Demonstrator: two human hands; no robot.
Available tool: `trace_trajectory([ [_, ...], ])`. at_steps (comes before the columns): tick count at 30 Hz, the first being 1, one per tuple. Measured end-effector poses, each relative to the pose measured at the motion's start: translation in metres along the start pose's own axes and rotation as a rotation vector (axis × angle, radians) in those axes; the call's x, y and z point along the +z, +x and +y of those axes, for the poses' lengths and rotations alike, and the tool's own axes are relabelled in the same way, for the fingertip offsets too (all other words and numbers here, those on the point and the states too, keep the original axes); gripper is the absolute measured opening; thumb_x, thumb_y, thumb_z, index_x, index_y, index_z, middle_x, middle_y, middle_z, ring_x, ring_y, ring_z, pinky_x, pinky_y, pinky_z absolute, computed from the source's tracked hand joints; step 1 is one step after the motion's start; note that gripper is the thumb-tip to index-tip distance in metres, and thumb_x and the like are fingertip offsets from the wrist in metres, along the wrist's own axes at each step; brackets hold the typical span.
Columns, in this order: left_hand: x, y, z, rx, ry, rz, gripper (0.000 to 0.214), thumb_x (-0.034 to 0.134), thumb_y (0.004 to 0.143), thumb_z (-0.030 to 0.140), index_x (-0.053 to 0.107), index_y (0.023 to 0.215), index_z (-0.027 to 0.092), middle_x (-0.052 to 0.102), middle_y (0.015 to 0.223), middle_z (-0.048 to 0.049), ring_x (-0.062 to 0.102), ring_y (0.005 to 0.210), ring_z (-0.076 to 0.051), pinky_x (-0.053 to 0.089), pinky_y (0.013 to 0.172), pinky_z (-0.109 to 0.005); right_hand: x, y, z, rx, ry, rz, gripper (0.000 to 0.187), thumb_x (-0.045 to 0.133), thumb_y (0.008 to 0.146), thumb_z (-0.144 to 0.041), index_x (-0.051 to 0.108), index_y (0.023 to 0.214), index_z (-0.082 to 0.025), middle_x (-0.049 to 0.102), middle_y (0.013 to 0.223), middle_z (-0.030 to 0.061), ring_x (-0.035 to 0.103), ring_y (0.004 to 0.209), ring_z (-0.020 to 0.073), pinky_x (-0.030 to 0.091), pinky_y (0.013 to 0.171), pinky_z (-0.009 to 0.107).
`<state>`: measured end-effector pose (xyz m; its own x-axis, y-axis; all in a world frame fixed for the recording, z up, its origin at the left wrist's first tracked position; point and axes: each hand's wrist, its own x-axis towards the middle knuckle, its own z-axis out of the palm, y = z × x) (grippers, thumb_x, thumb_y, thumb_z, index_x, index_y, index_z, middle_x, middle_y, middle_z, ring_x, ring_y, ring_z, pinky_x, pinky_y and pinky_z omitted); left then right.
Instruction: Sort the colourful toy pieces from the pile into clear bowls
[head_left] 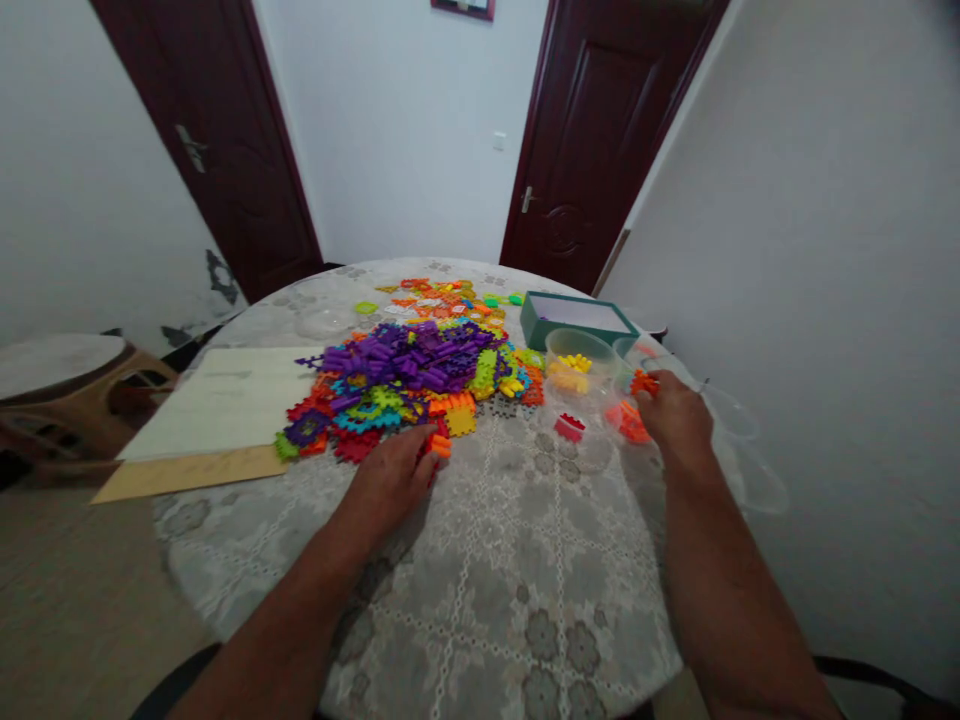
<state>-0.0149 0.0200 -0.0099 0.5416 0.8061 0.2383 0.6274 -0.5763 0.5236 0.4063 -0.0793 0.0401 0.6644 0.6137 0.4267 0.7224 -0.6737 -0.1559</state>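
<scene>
Two orange pieces, one in each hand

The left hand (386,483) has its fingers curled, gripping a small orange plastic piece (441,447) at the near edge of the heap. The right hand (675,420) pinches a second orange piece (643,383) between its fingertips, at 2 o'clock on the table. Both pieces look light and stiff; their toothed edges should offer the best hold, though smooth faces may slip. Both forearms reach up from the bottom of the view, the left slanting toward 1 o'clock, the right nearly straight.

A multicoloured heap of interlocking plastic pieces (420,365) lies at 11 o'clock on the lace tablecloth (510,560). A clear plastic tub of yellow pieces (577,365) sits at 1 o'clock, beside a red piece (570,427) and a teal box (577,318). A cream board (217,400) rests at 9 o'clock.
</scene>
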Motion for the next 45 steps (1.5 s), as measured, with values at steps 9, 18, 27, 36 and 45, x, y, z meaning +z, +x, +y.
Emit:
trace_trajectory([
  [9, -0.011, -0.001, 0.011, -0.074, -0.106, -0.043, 0.041, 0.053, 0.099, 0.022, 0.061, 0.139, 0.023, 0.079, 0.117, -0.0102, 0.074, 0.103, -0.024, 0.056, 0.096, -0.041, 0.004, -0.001, -0.016, -0.239, 0.276, 0.229, 0.035, 0.051, 0.093, -0.025, 0.076, 0.115, -0.014, 0.077, 0.108, 0.0164, 0.071, 0.099, 0.0294, 0.054, 0.093, 0.044],
  [18, -0.017, -0.01, 0.026, 0.173, -0.247, -0.028, 0.028, 0.06, 0.098, 0.023, 0.066, 0.125, 0.022, 0.075, 0.112, -0.0065, 0.069, 0.097, -0.02, 0.055, 0.091, -0.036, -0.035, -0.115, -0.135, -0.91, 0.888, -0.404, 0.031, 0.059, 0.103, -0.032, 0.067, 0.133, -0.026, 0.075, 0.114, 0.008, 0.068, 0.084, 0.0189, 0.055, 0.077, 0.034],
  [27, -0.023, -0.009, 0.012, 0.194, -0.062, 0.022, 0.02, 0.058, 0.101, 0.024, 0.065, 0.12, 0.022, 0.075, 0.116, -0.0079, 0.068, 0.107, -0.023, 0.053, 0.097, -0.039, -0.02, -0.133, -0.146, -0.891, 0.91, -0.469, 0.031, 0.056, 0.103, -0.024, 0.063, 0.133, -0.025, 0.068, 0.108, 0.0071, 0.062, 0.079, 0.0169, 0.051, 0.073, 0.031],
  [36, -0.034, -0.011, -0.004, 0.143, 0.334, -0.147, 0.032, 0.072, 0.091, 0.032, 0.073, 0.123, 0.026, 0.072, 0.119, -0.011, 0.064, 0.113, -0.033, 0.052, 0.097, -0.045, -0.025, -0.098, -0.131, -0.741, 0.825, -0.18, 0.022, 0.06, 0.1, -0.027, 0.067, 0.12, -0.021, 0.066, 0.095, 0.0044, 0.057, 0.069, 0.0153, 0.05, 0.07, 0.031],
  [45, -0.03, -0.01, 0.007, 0.136, 0.344, -0.209, 0.02, 0.067, 0.093, 0.028, 0.075, 0.111, 0.023, 0.073, 0.109, -0.0123, 0.063, 0.106, -0.032, 0.05, 0.093, -0.043, -0.003, -0.009, -0.022, -0.29, 0.217, 0.362, 0.029, 0.051, 0.092, -0.023, 0.07, 0.112, -0.015, 0.068, 0.105, 0.0161, 0.061, 0.1, 0.0304, 0.05, 0.094, 0.045],
])
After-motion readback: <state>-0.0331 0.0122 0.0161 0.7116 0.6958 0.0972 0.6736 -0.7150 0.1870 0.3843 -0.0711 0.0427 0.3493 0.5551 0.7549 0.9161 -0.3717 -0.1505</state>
